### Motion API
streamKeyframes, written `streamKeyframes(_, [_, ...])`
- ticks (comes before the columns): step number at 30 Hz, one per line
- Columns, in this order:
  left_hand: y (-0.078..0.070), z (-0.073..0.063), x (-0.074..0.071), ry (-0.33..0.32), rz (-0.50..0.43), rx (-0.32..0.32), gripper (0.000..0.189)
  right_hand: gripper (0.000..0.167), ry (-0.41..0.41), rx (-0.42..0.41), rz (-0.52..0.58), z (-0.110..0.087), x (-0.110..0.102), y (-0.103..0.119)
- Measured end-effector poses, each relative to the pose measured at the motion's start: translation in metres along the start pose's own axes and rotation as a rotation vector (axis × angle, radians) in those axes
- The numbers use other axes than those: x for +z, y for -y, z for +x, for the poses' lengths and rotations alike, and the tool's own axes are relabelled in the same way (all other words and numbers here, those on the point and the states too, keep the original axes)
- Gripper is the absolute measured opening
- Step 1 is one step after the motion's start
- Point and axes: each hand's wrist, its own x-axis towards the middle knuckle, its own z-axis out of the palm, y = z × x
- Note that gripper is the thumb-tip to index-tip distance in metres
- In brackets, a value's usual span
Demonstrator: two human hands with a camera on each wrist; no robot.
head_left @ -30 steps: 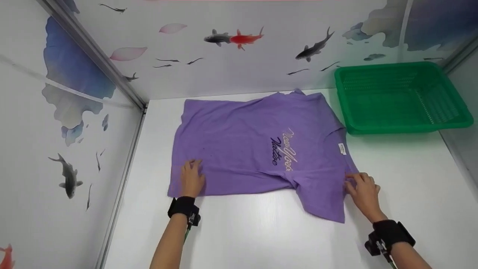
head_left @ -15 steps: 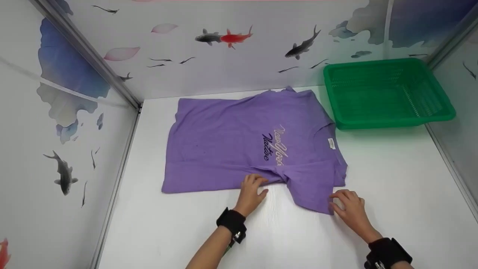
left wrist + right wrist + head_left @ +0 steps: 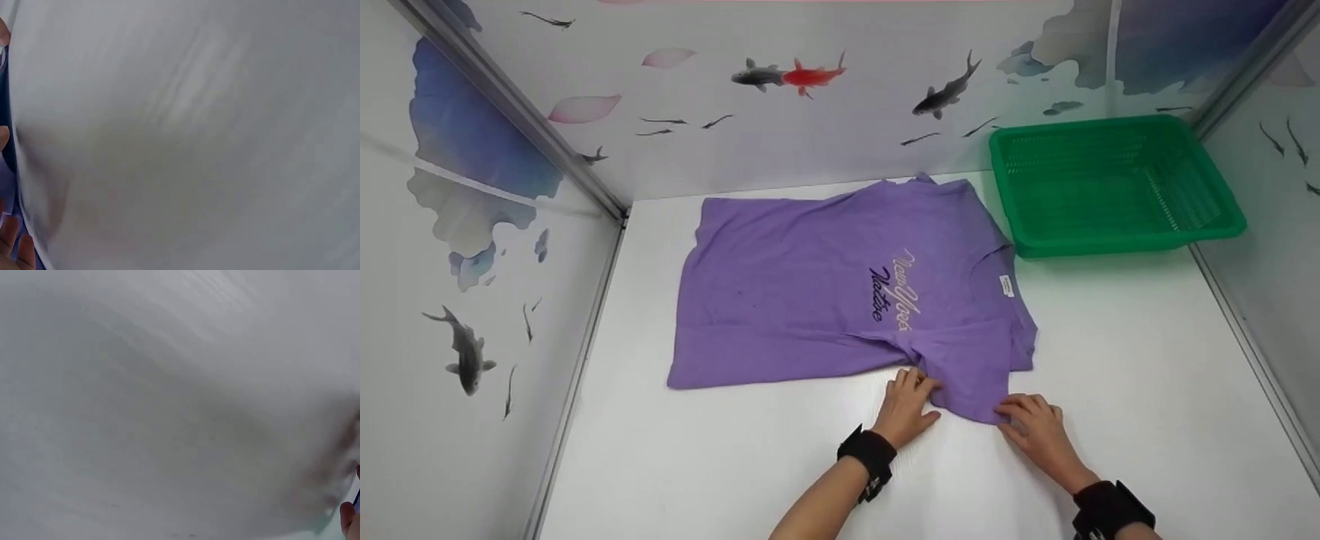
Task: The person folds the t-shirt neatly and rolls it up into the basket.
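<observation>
A purple short-sleeved T-shirt lies spread on the white table, its hem to the left and its neckline to the right. Script lettering runs across the chest, and a white label shows inside the collar. At the near sleeve, my left hand touches the underarm side with bent fingertips, the thumb standing apart. My right hand pinches the lower corner of that same sleeve between thumb and fingers. In the left wrist view, a few fingers show at the left edge beside purple cloth. The right wrist view catches only a thumb and a sliver of cloth.
A green plastic basket stands at the back right, close to the shirt's shoulder. Walls painted with fish and petals enclose the table at the back and both sides. Black straps sit on both wrists.
My left hand has left the hem area and moved right to the sleeve. My right hand has come down from the collar side to the sleeve's corner. The view has shifted slightly right.
</observation>
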Motion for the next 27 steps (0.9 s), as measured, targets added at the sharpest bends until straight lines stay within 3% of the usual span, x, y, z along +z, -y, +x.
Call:
streamKeyframes(4, [-0.001,0.003,0.009,-0.042,0.055,-0.029,0.036,0.023,-0.060,-0.036,-0.014,0.004,0.007,0.000])
streamKeyframes(8, [-0.002,0.008,0.014,-0.086,0.099,-0.036,0.030,0.017,-0.061,-0.054,-0.022,0.008,0.006,0.001])
streamKeyframes(15, [-0.007,0.014,0.014,-0.114,0.137,-0.051,0.037,0.022,-0.067,-0.007,0.019,0.026,-0.014,0.005])
streamKeyframes(19, [-0.011,0.019,0.014,-0.206,0.175,-0.062,0.042,0.024,-0.117,-0.014,0.085,0.044,-0.025,0.007])
streamKeyframes(23, [-0.012,0.029,0.008,-0.289,0.216,-0.066,0.032,0.025,-0.158,-0.029,0.124,0.060,-0.034,0.007])
streamKeyframes(27, [-0.008,0.041,-0.005,-0.315,0.214,-0.080,0.024,0.024,-0.185,-0.021,0.115,0.075,-0.041,0.003])
